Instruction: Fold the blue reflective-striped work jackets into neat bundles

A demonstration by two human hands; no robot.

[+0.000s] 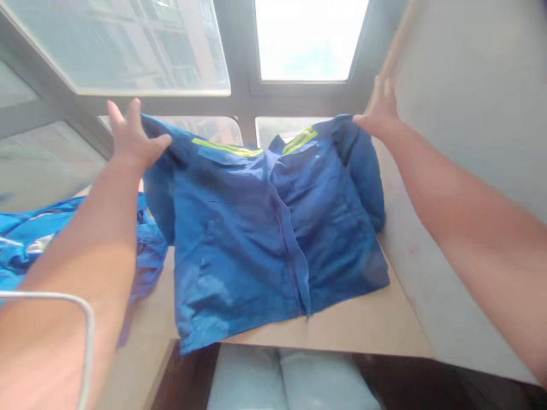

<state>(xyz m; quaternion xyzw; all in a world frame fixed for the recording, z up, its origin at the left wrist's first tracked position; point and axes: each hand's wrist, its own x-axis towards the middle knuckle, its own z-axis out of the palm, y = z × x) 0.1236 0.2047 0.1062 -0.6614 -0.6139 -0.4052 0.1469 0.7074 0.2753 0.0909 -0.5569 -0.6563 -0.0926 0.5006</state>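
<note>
Blue cloth is stretching between the hands: the left hand (135,136) and the right hand (380,111) are apparently pinching the jacket (235,239) at its shoulders, some fingers spreading free. It is hanging over the pale bench (342,333), before the window (149,45). The person is probably opening it out; the next move is likely calling for level shoulders. Yellow-green stripes (228,148) are crossing the shoulders, and the front strip (294,245) is buckling.

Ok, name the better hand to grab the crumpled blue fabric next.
Probably the left hand: the crumpled blue fabric lies by its forearm; the right hand is at the far shoulder of the yellow-striped blue jacket.
</note>
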